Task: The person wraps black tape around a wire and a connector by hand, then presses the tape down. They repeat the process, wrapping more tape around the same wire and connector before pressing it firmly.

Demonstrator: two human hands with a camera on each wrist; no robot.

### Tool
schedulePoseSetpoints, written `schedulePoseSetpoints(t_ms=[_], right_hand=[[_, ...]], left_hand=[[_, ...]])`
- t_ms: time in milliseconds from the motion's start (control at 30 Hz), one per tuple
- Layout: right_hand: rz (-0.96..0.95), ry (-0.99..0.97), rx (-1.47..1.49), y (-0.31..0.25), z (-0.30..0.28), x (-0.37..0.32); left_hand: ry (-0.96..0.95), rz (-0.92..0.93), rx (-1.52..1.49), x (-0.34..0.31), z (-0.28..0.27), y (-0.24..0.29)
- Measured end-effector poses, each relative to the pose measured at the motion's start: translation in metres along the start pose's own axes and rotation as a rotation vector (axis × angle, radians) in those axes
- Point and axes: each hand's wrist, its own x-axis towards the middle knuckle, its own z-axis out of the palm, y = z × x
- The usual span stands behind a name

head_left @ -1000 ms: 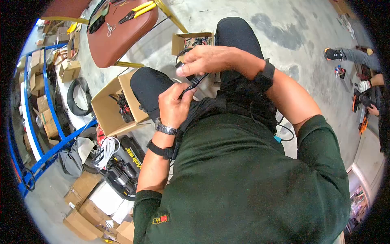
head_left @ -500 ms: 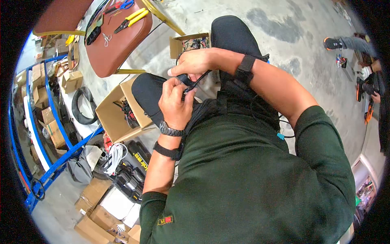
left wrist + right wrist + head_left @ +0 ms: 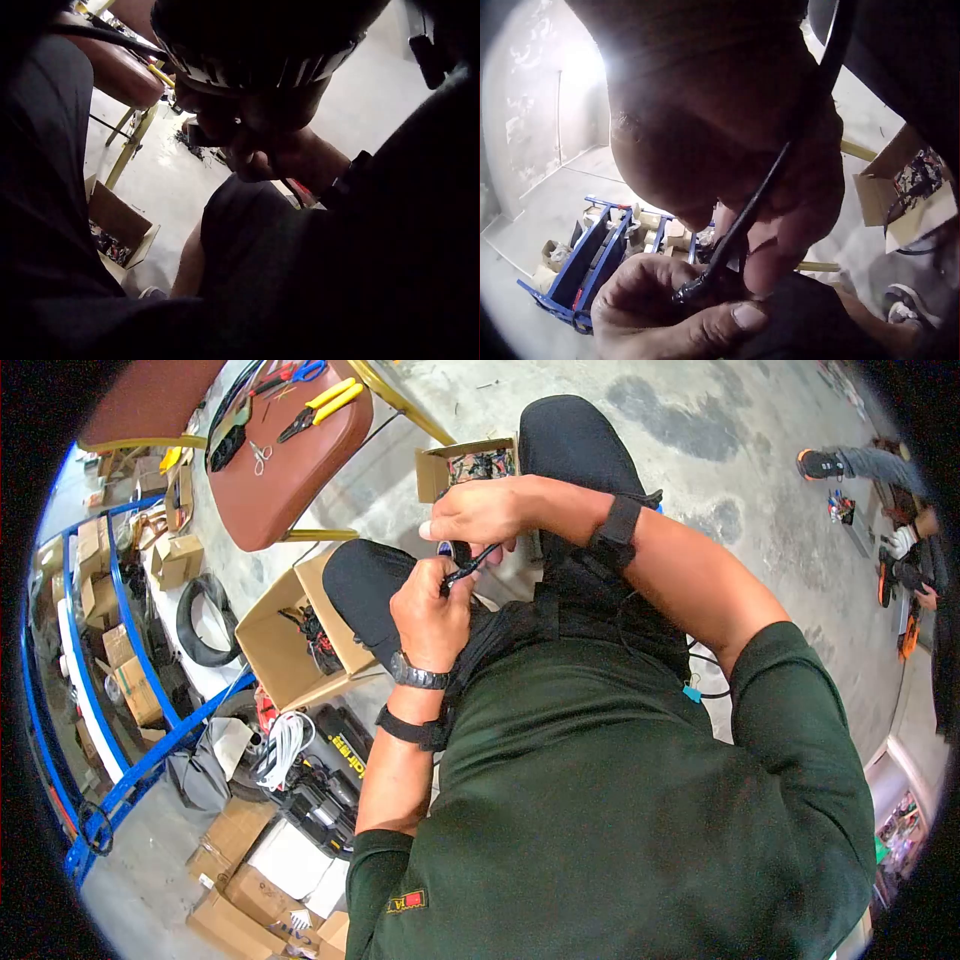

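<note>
In the head view my left hand (image 3: 432,620) pinches a thin black cable (image 3: 468,568) between thumb and forefinger, over my lap. The right wrist view shows the cable (image 3: 761,191) slanting down to that thumb, with a shiny black wrapped stretch (image 3: 696,288) at the grip. My right hand (image 3: 485,510) is just beyond the left, its fingers curled round a small black roll with a pale inner ring (image 3: 460,550), like electrical tape. Its palm side is mostly hidden from above. Against the light, both hands are dark in the left wrist view.
A brown chair (image 3: 290,480) at upper left bears yellow-handled pliers (image 3: 322,408) and small scissors (image 3: 261,458). Open cardboard boxes with wires stand by my knees, one (image 3: 290,630) at left, another (image 3: 433,475) ahead. A blue rack (image 3: 140,770) is far left; another person's leg (image 3: 880,500) shows at right.
My right hand has shifted slightly left in the head view, and the black roll has turned so its pale inner ring shows. My left hand keeps its pinch on the cable.
</note>
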Motion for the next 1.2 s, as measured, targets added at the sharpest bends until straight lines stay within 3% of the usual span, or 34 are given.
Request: schedulePoseSetpoints(t_ms=[100, 333, 667, 833, 1033, 1200], right_hand=[[-0.047, 0.042, -0.053, -0.003, -0.002, -0.014], [-0.317, 0.123, -0.065, 0.021, 0.001, -0.019], [-0.368, 0.121, 0.082, 0.027, 0.000, -0.018], [-0.504, 0.265, -0.064, 0.022, 0.008, -0.021], [-0.397, 0.289, -0.081, 0.015, 0.015, -0.030], [-0.660, 0.325, -0.078, 0.028, 0.026, -0.021]], left_hand=[[-0.007, -0.017, -0.025, 0.002, -0.002, -0.001], [-0.145, -0.290, -0.178, 0.011, -0.008, 0.001], [-0.333, -0.384, -0.415, 0.012, -0.012, -0.007], [-0.442, -0.426, -0.589, 0.017, -0.019, -0.012], [-0.648, -0.630, -0.867, 0.024, -0.032, -0.019], [-0.605, -0.666, -0.912, 0.021, -0.029, -0.028]])
